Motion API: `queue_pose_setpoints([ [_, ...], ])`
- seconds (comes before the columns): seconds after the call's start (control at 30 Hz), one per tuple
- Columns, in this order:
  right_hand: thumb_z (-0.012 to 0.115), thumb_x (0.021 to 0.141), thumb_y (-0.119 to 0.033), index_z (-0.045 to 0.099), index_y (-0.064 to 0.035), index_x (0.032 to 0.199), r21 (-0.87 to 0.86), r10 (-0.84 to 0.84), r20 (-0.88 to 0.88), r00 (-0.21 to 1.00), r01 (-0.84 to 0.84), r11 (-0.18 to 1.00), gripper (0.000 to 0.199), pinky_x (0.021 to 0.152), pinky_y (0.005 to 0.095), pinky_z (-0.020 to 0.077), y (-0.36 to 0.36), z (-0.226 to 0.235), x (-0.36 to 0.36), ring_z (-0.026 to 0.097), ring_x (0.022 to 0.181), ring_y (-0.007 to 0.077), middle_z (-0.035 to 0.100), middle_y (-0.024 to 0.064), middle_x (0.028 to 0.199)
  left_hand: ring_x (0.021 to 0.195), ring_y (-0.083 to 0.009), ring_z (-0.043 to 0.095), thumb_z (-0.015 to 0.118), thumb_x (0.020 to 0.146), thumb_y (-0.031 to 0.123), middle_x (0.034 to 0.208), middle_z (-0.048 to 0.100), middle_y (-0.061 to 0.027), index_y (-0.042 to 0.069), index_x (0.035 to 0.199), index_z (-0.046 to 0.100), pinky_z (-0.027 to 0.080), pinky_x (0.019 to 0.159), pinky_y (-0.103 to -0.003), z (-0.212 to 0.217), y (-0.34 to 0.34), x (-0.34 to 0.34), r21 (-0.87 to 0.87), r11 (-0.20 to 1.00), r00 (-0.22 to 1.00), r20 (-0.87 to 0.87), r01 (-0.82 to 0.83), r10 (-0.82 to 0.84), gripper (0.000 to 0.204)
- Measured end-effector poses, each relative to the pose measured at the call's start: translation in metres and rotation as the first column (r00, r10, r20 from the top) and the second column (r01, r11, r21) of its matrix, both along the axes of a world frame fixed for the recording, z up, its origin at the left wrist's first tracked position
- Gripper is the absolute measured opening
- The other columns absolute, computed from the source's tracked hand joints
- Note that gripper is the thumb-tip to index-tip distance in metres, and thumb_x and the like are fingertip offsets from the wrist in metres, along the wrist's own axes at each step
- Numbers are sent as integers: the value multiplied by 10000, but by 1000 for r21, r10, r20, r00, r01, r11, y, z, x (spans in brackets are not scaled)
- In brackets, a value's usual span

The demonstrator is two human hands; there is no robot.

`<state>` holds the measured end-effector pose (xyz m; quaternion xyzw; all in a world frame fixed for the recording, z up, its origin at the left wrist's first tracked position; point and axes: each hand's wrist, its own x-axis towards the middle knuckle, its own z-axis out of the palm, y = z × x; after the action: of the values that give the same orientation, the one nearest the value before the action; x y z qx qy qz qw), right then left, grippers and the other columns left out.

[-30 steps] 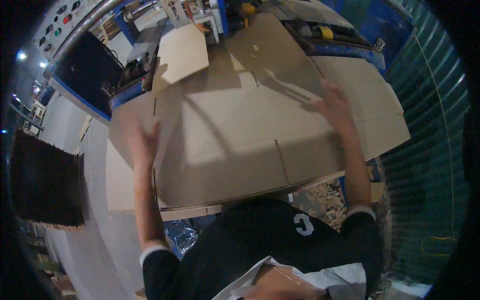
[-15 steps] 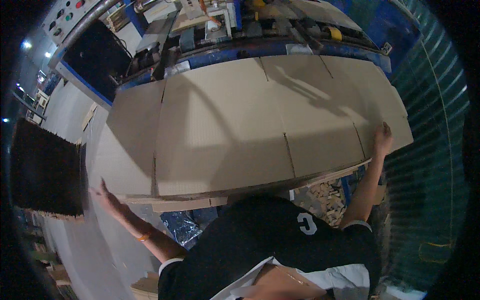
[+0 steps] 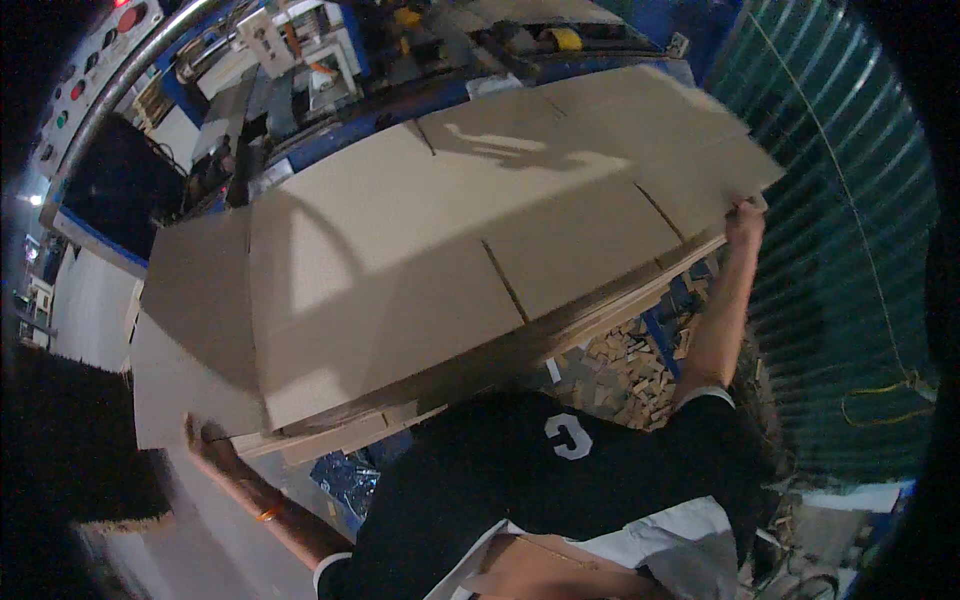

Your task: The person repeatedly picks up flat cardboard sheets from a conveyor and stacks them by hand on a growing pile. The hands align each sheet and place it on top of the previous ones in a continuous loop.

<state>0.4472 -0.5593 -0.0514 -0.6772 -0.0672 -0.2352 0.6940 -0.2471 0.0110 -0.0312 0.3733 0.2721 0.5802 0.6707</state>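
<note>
In the head view, a broad brown sheet [image 3: 400,240] is seen spread across the middle, its far edge lying beside the machine [image 3: 385,110] and its near edge over other boards [image 3: 610,310]. The near left corner is met by the left hand [image 3: 212,450]; those fingers are partly hidden, so whether the corner is gripped cannot be told. The near edge, toward its right end, is pinched by the right hand [image 3: 745,222], fingers closed on it.

With the hands set so far apart, the sheet could be bent at its slots [image 3: 505,280] — most likely if one end were pulled harder than the other. The far right corner is held near the corrugated wall [image 3: 850,250] and could be crumpled by a swing that way. If a lower layer were caught by the fingers, a second board could be dragged along; if the left corner slipped, that end could be dropped toward the floor [image 3: 225,530].
</note>
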Motion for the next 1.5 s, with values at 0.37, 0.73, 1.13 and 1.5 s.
queue_pose_setpoints([
  [0.37,593,778,-123,628,-158,1074,-875,772,245,586,-209,436,300,910,398,422,117,21,-264,557,1062,238,597,54,1144,1198,-285,444,449,765,-91,1277,473,-171,55,1216,521,316,1021,-382,-3,-132,107,637,582,581,-750,505,317,480],
  [0.73,651,715,-231,581,-138,1136,-982,914,-27,405,-182,51,436,993,448,333,153,1,-206,436,1198,268,499,71,1263,1278,-323,328,487,741,4,1384,351,-141,136,1329,402,228,1062,-476,18,-132,160,347,238,171,-820,907,546,609],
  [1.13,581,723,-568,486,-202,1264,-978,753,-99,651,-205,48,660,1030,447,273,298,9,-74,345,1254,297,384,94,1360,1282,-313,305,451,855,116,1367,362,-146,125,1370,327,240,1051,-473,-9,14,276,611,204,376,-681,765,628,530],
  [1.5,604,802,-344,523,-95,1197,-968,512,86,855,-49,244,474,1007,472,295,219,19,-93,390,1213,360,483,157,1262,1291,-352,275,676,751,281,1379,325,-198,57,1379,254,243,1048,-444,-16,12,217,854,425,189,-490,302,851,789],
])
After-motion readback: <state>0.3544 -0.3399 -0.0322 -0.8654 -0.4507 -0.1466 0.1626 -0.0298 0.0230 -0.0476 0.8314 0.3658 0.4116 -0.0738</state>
